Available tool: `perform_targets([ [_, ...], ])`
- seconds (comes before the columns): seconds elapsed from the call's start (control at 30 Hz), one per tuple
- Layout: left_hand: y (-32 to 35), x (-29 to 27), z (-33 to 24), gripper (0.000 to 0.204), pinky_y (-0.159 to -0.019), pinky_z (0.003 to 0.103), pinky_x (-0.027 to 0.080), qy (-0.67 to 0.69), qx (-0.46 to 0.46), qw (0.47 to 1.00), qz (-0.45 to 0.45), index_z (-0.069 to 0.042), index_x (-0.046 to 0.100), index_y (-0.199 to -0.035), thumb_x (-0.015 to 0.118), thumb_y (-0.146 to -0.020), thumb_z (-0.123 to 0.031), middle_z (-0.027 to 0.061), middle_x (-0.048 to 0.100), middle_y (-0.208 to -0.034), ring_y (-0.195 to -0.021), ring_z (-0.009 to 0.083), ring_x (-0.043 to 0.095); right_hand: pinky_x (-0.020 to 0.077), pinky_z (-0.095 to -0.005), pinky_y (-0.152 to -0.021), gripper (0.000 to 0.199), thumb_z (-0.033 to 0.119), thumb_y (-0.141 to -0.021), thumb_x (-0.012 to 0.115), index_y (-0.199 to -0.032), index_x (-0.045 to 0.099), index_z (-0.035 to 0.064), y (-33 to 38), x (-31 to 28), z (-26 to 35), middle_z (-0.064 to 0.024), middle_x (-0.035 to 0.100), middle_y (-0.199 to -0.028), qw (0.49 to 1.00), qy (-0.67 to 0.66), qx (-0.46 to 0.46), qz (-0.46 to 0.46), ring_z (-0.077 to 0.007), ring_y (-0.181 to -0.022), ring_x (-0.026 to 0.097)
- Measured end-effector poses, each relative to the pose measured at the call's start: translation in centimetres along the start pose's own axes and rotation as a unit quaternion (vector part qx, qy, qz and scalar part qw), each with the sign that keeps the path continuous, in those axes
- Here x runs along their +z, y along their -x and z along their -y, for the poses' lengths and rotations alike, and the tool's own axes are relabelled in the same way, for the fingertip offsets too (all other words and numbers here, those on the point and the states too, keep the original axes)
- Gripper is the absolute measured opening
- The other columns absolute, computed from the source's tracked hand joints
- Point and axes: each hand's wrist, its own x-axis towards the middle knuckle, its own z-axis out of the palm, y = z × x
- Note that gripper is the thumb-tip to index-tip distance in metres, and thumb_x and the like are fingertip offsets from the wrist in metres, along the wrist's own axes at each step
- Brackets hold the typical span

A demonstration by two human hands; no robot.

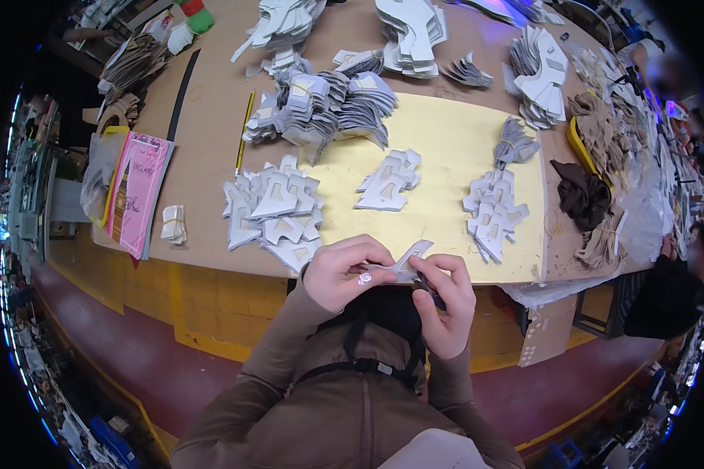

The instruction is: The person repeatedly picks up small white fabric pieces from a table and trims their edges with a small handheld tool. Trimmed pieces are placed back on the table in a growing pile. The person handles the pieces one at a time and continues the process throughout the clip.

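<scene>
At the table's near edge, my left hand (pixel 344 273) is closed on a pale grey-white cut-out shoe-upper-like piece (pixel 416 252), pinched between thumb and fingers. My right hand (pixel 447 305) is closed on a small dark tool (pixel 430 292), mostly hidden by the fingers; its kind cannot be made out. Its fingertips meet the right side of the piece. Just beyond my hands, similar white pieces lie in a loose pile (pixel 278 199) on the left, a small pile (pixel 389 181) in the middle and another pile (pixel 493 211) on the right.
A yellow sheet (pixel 438 129) covers the middle of the brown table (pixel 211 94). Bundled grey pieces (pixel 328 105) and white stacks (pixel 411 35) stand farther back. A pencil (pixel 245 133), a pink booklet (pixel 139 191) and a white bundle (pixel 174 224) are left; dark cloth (pixel 580 195) is right.
</scene>
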Motion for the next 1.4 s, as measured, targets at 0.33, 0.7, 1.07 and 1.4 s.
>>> perform_targets([
  [0.33,-0.3,0.1,0.2,0.020,-0.076,0.032,0.055,-0.105,0.205,0.972,-0.040,0.000,0.062,-0.088,0.078,-0.077,-0.003,0.0162,0.065,-0.110,-0.095,0.0244,0.068,0.0479,-0.0248,-0.065,0.037,-0.003,-0.086,0.065,-0.123,0.066,0.0012,-0.3,1.3,0.6,-0.0107,0.055,-0.108,0.999,-0.036,-0.014,0.007,-0.0125,-0.074,0.059],
  [0.7,0.3,0.8,0.5,0.020,-0.074,0.032,0.055,-0.077,0.214,0.970,-0.081,0.000,0.063,-0.092,0.078,-0.078,-0.002,0.0156,0.067,-0.103,-0.089,0.0236,0.068,0.0485,-0.0248,-0.064,0.035,-0.002,-0.085,0.069,-0.120,0.067,0.0010,0.0,2.4,0.8,-0.0108,0.056,-0.104,0.996,0.010,-0.043,-0.072,-0.0141,-0.072,0.061],
  [1.07,0.6,1.2,0.3,0.023,-0.075,0.029,0.054,-0.063,0.206,0.972,-0.091,0.002,0.060,-0.087,0.080,-0.077,-0.004,0.0181,0.064,-0.105,-0.090,0.0195,0.066,0.0499,-0.0254,-0.063,0.035,-0.005,-0.080,0.072,-0.115,0.069,0.0006,0.2,2.1,0.6,-0.0115,0.058,-0.103,0.991,0.017,-0.105,-0.084,-0.0152,-0.071,0.062],
  [1.4,0.7,2.3,0.4,0.024,-0.071,0.026,0.052,-0.060,0.223,0.964,-0.129,0.001,0.059,-0.089,0.080,-0.079,-0.005,0.0187,0.063,-0.106,-0.087,0.0168,0.064,0.0509,-0.0260,-0.068,0.034,-0.006,-0.081,0.071,-0.114,0.069,0.0003,0.5,2.7,1.2,-0.0117,0.056,-0.105,0.992,0.008,-0.065,-0.112,-0.0161,-0.078,0.062],
])
